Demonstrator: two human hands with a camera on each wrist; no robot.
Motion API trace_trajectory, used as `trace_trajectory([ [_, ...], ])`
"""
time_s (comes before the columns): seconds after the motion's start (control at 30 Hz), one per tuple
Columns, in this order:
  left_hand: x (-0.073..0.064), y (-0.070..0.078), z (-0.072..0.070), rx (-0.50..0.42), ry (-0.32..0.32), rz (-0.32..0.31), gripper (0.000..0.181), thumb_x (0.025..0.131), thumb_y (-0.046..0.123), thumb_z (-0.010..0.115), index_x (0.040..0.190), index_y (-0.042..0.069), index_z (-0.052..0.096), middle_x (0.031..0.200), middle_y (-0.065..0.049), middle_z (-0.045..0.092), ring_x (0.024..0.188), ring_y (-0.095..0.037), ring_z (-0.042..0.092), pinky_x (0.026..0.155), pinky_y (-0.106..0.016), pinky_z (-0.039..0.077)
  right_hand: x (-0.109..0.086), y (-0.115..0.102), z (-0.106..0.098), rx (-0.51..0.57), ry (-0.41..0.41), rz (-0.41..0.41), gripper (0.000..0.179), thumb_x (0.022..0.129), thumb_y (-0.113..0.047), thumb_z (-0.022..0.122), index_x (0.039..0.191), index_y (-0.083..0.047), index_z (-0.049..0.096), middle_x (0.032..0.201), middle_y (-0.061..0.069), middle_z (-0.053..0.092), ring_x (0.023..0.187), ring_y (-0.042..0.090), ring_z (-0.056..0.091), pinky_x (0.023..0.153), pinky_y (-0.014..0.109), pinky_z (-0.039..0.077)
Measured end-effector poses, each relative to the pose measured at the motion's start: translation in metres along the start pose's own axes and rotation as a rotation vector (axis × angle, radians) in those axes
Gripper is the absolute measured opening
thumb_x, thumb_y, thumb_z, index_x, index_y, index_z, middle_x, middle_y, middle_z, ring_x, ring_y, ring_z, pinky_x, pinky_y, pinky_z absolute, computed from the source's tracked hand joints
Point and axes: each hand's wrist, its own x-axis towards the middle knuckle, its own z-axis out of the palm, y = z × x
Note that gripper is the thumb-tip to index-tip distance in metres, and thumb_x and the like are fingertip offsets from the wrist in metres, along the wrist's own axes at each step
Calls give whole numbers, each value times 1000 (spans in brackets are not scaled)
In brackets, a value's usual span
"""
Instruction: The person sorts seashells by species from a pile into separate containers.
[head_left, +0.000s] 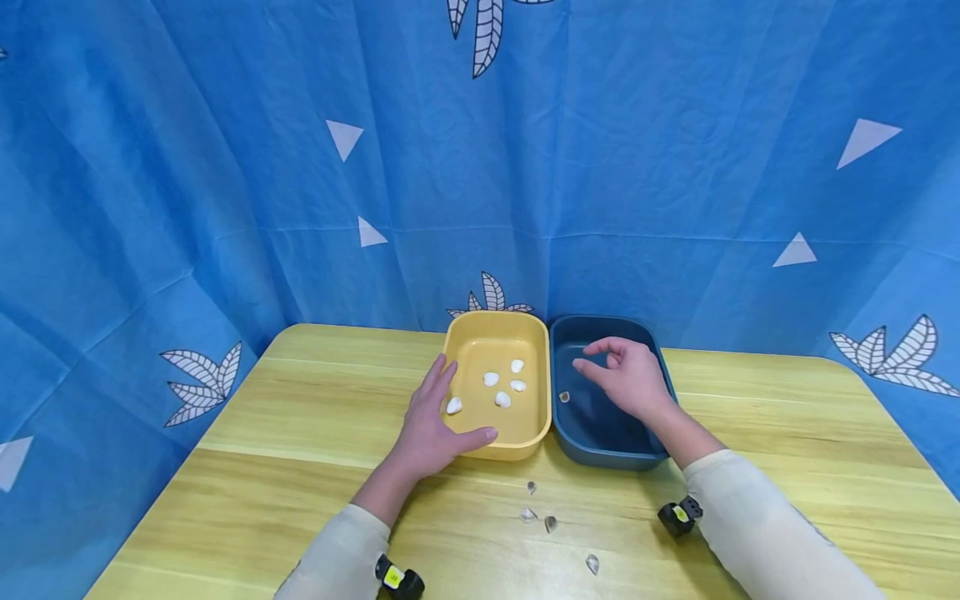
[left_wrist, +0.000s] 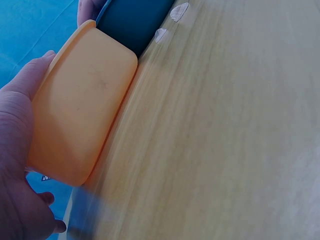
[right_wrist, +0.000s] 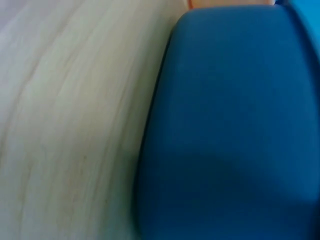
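Observation:
My left hand (head_left: 431, 429) lies against the left front corner of a yellow plastic bin (head_left: 470, 333), fingers along its left side and thumb over its front rim. Several white shells (head_left: 502, 400) lie inside that bin. Over the dark blue bin (head_left: 615, 458) hovers my right hand (head_left: 633, 375), thumb and forefinger apart with nothing visible between them. A small brownish shell (head_left: 564, 397) is in the blue bin, left of the right hand. In the left wrist view the thumb of my left hand (left_wrist: 20, 120) touches the yellow bin (left_wrist: 85, 105). The right wrist view shows the blue bin's wall (right_wrist: 230, 125), without the hand.
Several small grey-brown shells (head_left: 551, 523) are scattered on the wooden table (head_left: 315, 408) in front of the bins. The two bins stand side by side near the table's back edge. A blue patterned curtain (head_left: 637, 167) hangs behind.

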Motion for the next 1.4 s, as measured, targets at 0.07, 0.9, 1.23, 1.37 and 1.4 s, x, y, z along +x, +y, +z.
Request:
trace_trajectory([
  [0.07, 0, 0, 0, 1, -2, 0, 113, 69, 53, 88, 159, 23, 27, 164, 16, 8, 148, -25, 12, 113, -58, 21, -4, -4, -1, 1, -3, -2, 33, 89, -33, 78, 109, -7, 72, 55, 1, 34, 44, 23, 38, 43, 31, 31],
  [0.9, 0, -3, -2, 11, 7, 2, 111, 71, 48, 89, 160, 21, 27, 164, 16, 7, 148, -27, 12, 112, -61, 20, -91, -40, 8, 164, -102, -148, 25, 78, -29, 88, 95, -19, 73, 55, -8, 26, 45, 9, 26, 48, 28, 33],
  [1.23, 2, -3, -1, 19, 3, 21, 113, 70, 53, 88, 160, 20, 27, 165, 14, 7, 148, -27, 12, 113, -60, 21, -122, -34, 22, 157, -179, -195, 22, 78, -22, 88, 94, -18, 73, 55, -15, 27, 49, 2, 27, 62, 26, 45],
  [1.37, 2, -3, -1, 24, -4, 28, 112, 71, 51, 88, 160, 19, 27, 165, 14, 7, 148, -27, 12, 113, -59, 20, -130, -29, 28, 160, -230, -202, 23, 79, -24, 87, 94, -12, 73, 55, -15, 29, 50, 1, 29, 62, 26, 47],
  [1.4, 2, -3, -1, 25, -4, 28, 112, 71, 51, 87, 160, 20, 27, 165, 14, 7, 148, -27, 12, 113, -59, 20, -131, -28, 29, 158, -240, -205, 24, 79, -23, 87, 94, -11, 73, 55, -15, 30, 50, 1, 30, 61, 26, 47],
])
